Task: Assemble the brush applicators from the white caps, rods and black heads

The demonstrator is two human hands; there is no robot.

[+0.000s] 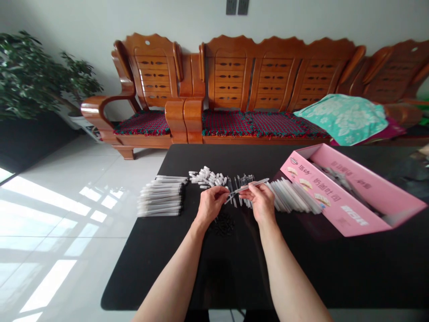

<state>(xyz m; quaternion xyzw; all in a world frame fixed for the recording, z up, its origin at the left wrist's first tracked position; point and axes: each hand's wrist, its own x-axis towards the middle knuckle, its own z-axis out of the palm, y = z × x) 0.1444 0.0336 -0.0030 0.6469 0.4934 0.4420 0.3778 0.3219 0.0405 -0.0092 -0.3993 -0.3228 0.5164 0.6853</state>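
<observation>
My right hand [262, 200] is closed around a whitish pen barrel [258, 182] that slants up to the right. My left hand [211, 203] pinches a thin pen refill [231, 197] close to the barrel's left end; whether the two touch is too blurred to tell. Behind my hands lie several loose refills [246, 180] and a heap of short white pieces [208, 174], like pen caps. Small black parts [223, 224] are piled below my left hand. To the right of my right hand, translucent white barrels [291, 195] lie in a row.
A stack of white pens with dark ends [161, 197] lies at the left of the black table [231, 273]. An open pink box [338, 197] stands on the right with something inside. Beyond the table is a wooden bench [231, 80] with a turquoise cushion [348, 118].
</observation>
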